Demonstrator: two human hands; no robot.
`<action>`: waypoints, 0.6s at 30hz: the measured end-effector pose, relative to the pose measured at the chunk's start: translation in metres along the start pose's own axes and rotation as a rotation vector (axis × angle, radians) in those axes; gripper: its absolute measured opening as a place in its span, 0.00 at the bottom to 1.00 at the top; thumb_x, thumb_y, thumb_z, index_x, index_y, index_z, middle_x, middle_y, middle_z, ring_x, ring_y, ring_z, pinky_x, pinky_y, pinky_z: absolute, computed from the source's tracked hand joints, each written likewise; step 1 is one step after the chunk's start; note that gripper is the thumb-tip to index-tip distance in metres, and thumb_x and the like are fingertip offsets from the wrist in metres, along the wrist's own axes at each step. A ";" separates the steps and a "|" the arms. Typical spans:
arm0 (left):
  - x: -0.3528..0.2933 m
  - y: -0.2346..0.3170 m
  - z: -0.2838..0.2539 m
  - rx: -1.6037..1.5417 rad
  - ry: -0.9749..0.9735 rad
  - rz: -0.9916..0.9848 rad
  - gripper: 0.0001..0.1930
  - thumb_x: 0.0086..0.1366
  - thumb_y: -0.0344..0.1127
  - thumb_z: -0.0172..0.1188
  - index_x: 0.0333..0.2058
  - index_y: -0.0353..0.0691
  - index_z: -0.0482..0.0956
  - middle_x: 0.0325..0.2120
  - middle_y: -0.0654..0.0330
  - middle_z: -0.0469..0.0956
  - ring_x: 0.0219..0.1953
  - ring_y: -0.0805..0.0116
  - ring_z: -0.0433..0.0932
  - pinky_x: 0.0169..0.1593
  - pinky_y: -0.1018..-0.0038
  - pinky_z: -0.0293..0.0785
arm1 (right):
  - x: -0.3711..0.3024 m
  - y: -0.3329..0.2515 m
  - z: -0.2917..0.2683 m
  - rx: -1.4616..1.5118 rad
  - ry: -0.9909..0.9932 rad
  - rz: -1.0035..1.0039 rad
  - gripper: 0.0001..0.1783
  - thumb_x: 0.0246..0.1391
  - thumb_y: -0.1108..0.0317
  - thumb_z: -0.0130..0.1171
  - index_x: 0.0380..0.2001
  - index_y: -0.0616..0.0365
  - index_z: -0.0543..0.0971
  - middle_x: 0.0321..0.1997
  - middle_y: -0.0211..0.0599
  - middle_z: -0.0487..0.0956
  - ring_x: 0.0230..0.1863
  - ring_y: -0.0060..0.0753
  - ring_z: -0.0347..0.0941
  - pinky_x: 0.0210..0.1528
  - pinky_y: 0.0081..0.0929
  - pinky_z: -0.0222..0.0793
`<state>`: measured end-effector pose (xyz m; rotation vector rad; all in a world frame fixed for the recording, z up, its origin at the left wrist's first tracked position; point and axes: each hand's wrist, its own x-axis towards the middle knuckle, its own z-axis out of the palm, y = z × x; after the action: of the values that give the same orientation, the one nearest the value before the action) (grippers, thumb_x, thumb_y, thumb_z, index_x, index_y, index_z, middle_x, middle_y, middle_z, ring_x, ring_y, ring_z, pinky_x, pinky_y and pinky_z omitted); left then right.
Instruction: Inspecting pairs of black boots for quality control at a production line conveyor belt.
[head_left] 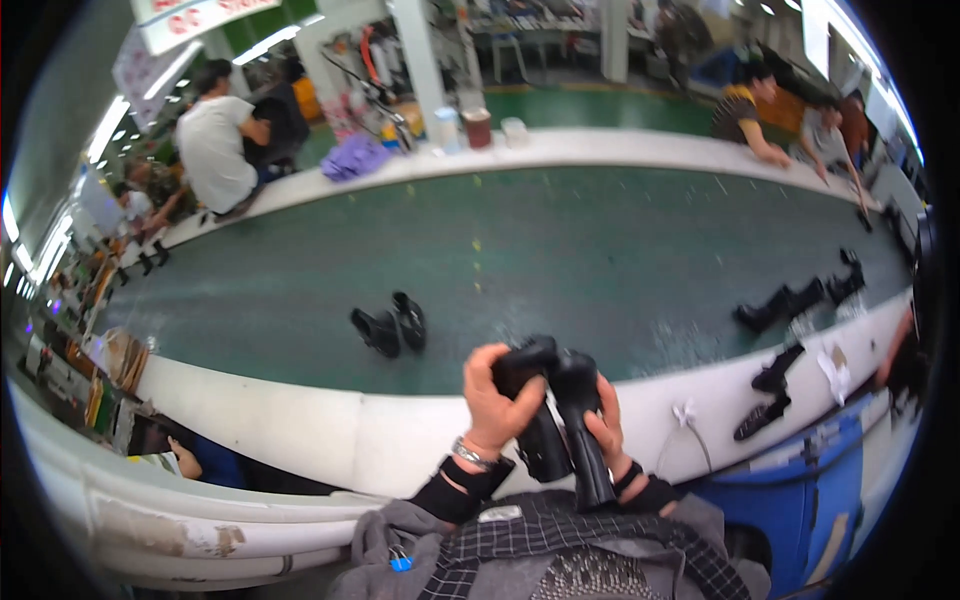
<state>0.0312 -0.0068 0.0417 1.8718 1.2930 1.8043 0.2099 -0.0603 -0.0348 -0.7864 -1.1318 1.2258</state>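
A pair of black boots is held up in front of me, toes pointing away, over the near white ledge. My left hand (492,405) wraps round the left boot (541,440), thumb across its upper near the toe. Around the side of the right boot (583,430) my right hand (606,425) is closed, with part of its fingers hidden behind the boot. The two boots are side by side, toes almost touching. Beyond them on the green conveyor belt (540,270) stands another pair of black boots (388,326).
More black boots (780,305) lie on the belt at the right. Black shoes (765,410) and white paper (833,375) are on the near ledge (270,420). A blue bin (785,490) stands below. Across the belt are a purple cloth (355,157), containers (477,128) and co-workers (745,115).
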 end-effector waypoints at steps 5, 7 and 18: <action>-0.004 0.000 -0.002 -0.142 -0.108 0.101 0.32 0.51 0.26 0.63 0.53 0.39 0.57 0.44 0.55 0.66 0.42 0.68 0.71 0.47 0.74 0.68 | -0.004 0.000 0.005 -0.001 -0.075 -0.240 0.29 0.57 0.71 0.50 0.62 0.49 0.59 0.67 0.49 0.53 0.67 0.48 0.50 0.68 0.41 0.44; -0.002 0.000 0.002 -0.160 -0.138 0.110 0.32 0.51 0.25 0.63 0.53 0.40 0.56 0.44 0.55 0.66 0.43 0.67 0.70 0.48 0.73 0.68 | -0.006 0.000 0.003 0.109 -0.084 -0.187 0.29 0.57 0.71 0.50 0.62 0.50 0.58 0.67 0.48 0.53 0.67 0.47 0.50 0.68 0.41 0.44; 0.007 -0.006 0.015 -0.194 -0.223 0.113 0.30 0.49 0.26 0.63 0.53 0.42 0.66 0.39 0.56 0.71 0.41 0.62 0.71 0.45 0.69 0.68 | -0.005 0.007 -0.005 -0.046 0.076 -0.113 0.33 0.54 0.62 0.49 0.62 0.49 0.55 0.59 0.47 0.61 0.52 0.34 0.69 0.38 0.26 0.77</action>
<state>0.0406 0.0077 0.0389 2.0031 0.9199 1.6480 0.2132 -0.0627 -0.0438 -0.7864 -1.1304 1.0710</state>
